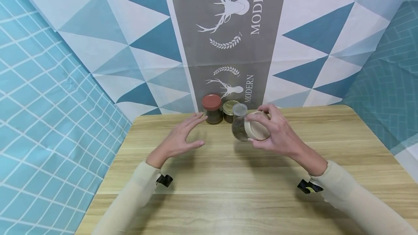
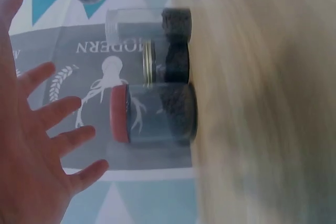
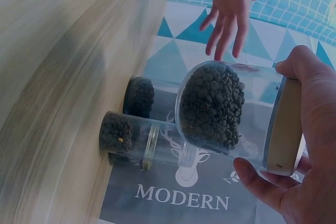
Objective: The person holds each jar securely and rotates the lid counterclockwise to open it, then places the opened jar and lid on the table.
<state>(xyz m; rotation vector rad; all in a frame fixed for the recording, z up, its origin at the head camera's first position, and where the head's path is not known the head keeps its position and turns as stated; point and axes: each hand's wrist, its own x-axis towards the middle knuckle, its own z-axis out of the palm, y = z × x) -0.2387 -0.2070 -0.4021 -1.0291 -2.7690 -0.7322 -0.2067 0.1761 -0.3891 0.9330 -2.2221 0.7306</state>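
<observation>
My right hand grips a clear jar by its cream lid, tilted above the table. Dark pebble-like pieces partly fill this jar. My left hand is held over the table with fingers spread, holding nothing, nearest to a red-lidded jar. Beside that jar stand a short jar with a gold lid and a slim clear jar. In the left wrist view all three standing jars hold dark contents at their bottoms.
The wooden table reaches back to a wall hung with patterned cloth. The standing jars are at the table's back edge, close together. Blue tiled cloth hangs along the left side.
</observation>
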